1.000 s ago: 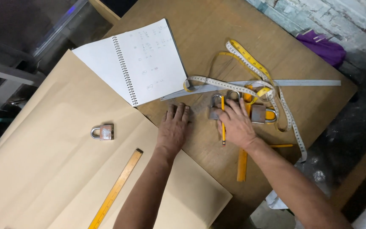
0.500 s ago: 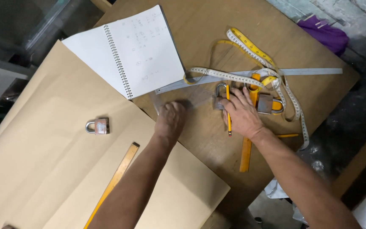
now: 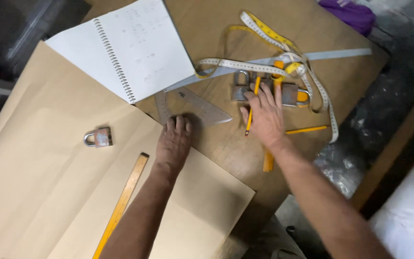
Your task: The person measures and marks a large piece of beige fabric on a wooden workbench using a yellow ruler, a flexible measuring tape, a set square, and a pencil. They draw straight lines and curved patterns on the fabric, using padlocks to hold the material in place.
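While the person's left hand (image 3: 174, 144) lies flat, palm down and fingers together, on the edge of the large tan sheet of pattern paper (image 3: 39, 192), its fingertips touch the near corner of the clear plastic set square (image 3: 195, 108), holding nothing closed. The right hand (image 3: 264, 115) is spread open over a yellow pencil (image 3: 251, 108) that runs under its fingers; whether the fingers actually pinch it cannot be told. Just beyond those fingertips sit two steel padlocks (image 3: 239, 88) and the tangled yellow and white measuring tape (image 3: 264, 43). To do this well, the left hand would best keep steady downward pressure so the paper and set square do not slide, while the right closes on the pencil near its point, clear of the tape. A third padlock (image 3: 99, 138) and a long wooden ruler (image 3: 120, 206) lie to the left of the pressing hand.
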